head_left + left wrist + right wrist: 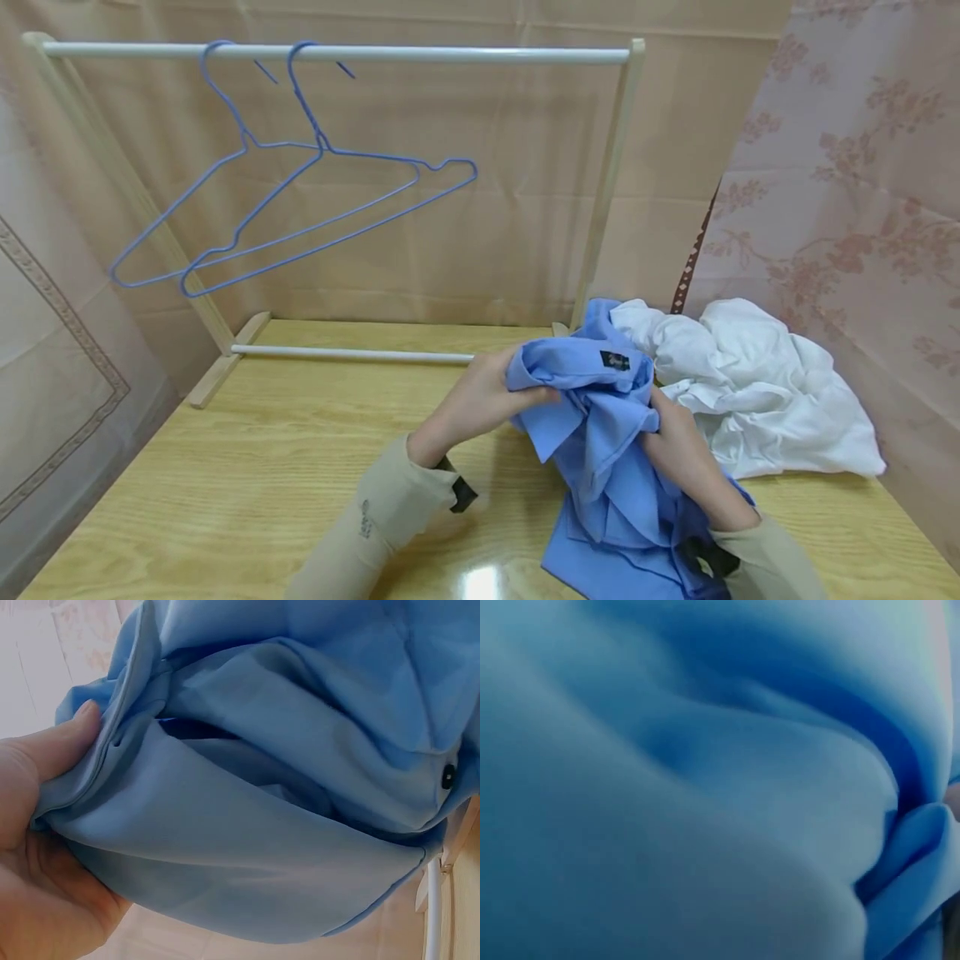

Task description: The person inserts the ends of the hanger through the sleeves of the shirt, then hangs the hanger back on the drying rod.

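Both hands hold a blue collared shirt (pixel 615 467) by its collar, over the right half of the table. My left hand (pixel 491 396) pinches the collar's left side, thumb on the near face; the left wrist view shows that thumb on the cloth and a dark button on the shirt. My right hand (pixel 682 437) grips the right side of the collar, its fingers partly behind fabric. A black label (pixel 615 360) shows inside the neckline. The lower shirt hangs in folds down to the tabletop. Blue cloth (pixel 705 810) fills nearly the whole right wrist view.
A rack with a white top rail (pixel 450 54) stands at the back. Two blue wire hangers (pixel 322 150) hang on its left part. White crumpled cloth (pixel 780 383) lies on the wooden table (pixel 300 467) at right, just behind the shirt.
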`<control>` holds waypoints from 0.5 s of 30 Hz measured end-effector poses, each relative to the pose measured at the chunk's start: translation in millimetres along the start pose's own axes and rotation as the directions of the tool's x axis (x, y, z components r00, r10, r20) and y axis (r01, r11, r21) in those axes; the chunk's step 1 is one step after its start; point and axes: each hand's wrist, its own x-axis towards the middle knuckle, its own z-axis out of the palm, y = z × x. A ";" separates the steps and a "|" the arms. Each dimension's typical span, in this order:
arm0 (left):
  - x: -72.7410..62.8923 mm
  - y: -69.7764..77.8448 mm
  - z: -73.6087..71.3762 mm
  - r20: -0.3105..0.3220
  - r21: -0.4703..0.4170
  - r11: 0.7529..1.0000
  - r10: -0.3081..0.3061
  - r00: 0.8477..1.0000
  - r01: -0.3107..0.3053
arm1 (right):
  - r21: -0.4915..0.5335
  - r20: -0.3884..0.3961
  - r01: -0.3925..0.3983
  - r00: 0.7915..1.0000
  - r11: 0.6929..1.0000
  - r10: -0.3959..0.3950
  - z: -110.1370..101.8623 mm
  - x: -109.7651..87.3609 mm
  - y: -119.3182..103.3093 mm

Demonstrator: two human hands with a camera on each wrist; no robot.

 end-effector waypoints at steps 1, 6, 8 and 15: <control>-0.6 0.0 -0.6 -0.008 -0.025 1.000 -0.002 1.000 0.002 | 0.006 -0.008 -0.002 1.000 1.000 0.002 -0.1 0.8 -1.2; -2.9 -0.2 -3.8 -0.051 -0.147 0.989 -0.021 0.998 0.013 | 0.047 -0.083 0.001 0.997 0.999 0.003 -1.0 5.5 -7.8; -4.0 -0.2 -4.6 -0.061 -0.182 0.983 -0.020 0.998 0.009 | 0.065 -0.121 0.005 0.993 0.998 0.003 -1.8 7.4 -11.0; -9.5 4.5 -9.8 -0.151 -0.198 0.976 0.064 0.986 -0.094 | 0.161 -0.121 0.024 0.993 0.987 -0.004 0.4 16.3 -17.0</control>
